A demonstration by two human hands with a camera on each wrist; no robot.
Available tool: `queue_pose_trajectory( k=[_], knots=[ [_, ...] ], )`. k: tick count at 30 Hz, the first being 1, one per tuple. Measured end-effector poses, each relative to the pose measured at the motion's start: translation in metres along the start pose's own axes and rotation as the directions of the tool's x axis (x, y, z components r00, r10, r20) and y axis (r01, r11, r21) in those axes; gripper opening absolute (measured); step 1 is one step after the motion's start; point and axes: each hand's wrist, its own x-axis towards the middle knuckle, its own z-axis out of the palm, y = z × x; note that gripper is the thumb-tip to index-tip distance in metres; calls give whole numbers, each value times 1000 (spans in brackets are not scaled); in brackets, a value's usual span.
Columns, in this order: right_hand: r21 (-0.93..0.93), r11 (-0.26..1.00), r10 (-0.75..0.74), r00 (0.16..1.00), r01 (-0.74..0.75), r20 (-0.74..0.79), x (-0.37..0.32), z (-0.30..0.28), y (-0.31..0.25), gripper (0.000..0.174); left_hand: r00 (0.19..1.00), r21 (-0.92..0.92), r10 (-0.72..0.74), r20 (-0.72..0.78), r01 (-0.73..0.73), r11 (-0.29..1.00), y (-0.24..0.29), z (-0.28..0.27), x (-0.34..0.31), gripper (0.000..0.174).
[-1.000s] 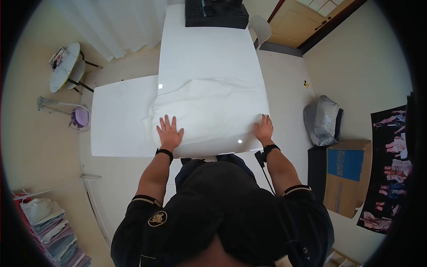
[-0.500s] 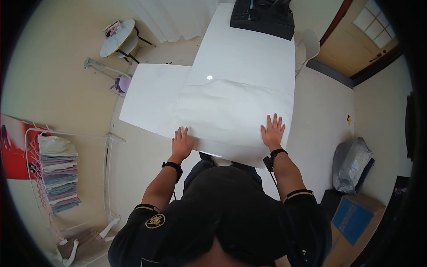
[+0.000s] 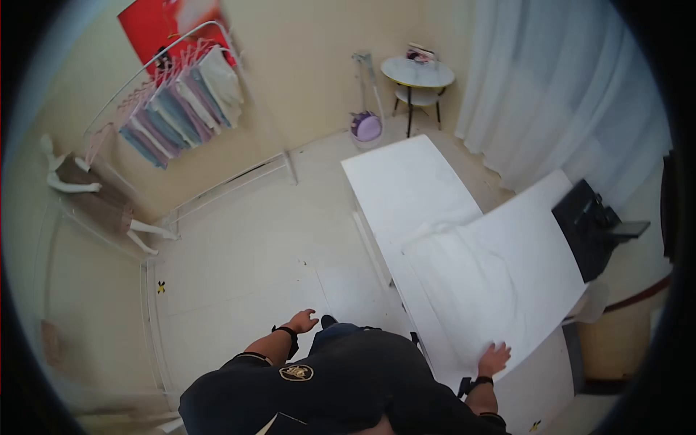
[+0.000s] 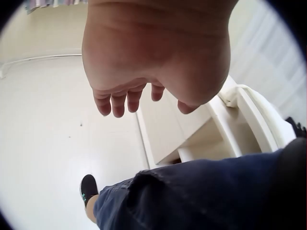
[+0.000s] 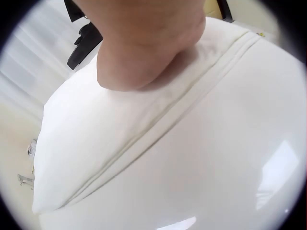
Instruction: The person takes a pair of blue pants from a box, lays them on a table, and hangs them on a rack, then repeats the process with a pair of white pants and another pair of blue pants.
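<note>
A white cloth (image 3: 464, 290) lies spread flat across the white table (image 3: 417, 181). Its stacked hem edges show as parallel lines in the right wrist view, where the cloth (image 5: 91, 139) stops short of the table's glossy border. My right hand (image 3: 494, 359) rests on the cloth's right end with fingers extended; its fingertips are hidden behind the palm (image 5: 148, 52) in the right wrist view. Off the table, my left hand (image 3: 302, 320) hangs in the air beside my body. Its fingers are loosely bent and hold nothing, as the left wrist view shows (image 4: 153, 62).
A rack of folded-over trousers (image 3: 181, 109) stands at the far left wall, with a mannequin (image 3: 94, 188) near it. A small round table (image 3: 417, 70) and a purple bucket (image 3: 366, 129) stand at the back. Black equipment (image 3: 591, 232) sits on the table's far end.
The body and head view have turned left, toward the rack. My left hand has come off the cloth and swung out to the side, while my right hand stays on the cloth.
</note>
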Motion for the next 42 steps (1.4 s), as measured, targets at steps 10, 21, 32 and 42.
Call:
queue_pose_trajectory(
  k=[10,21,32,42],
  knots=[
    [265,704,-472,713,659,-519,-34,-7,-219,45,962,-270,-269,36,269,924,-178,7,-17,38],
    [449,181,-940,288,875,-184,-160,38,-471,23,819,-788,-554,-151,239,568,-266,15,-43,37],
    [401,573,-728,220,715,649,-99,182,-596,14,965,-616,-261,25,220,756,-266,74,-84,35],
    [439,518,-677,39,734,735,-206,173,-813,15,569,-997,-822,-25,45,62,-250,-100,-30,33]
  ],
)
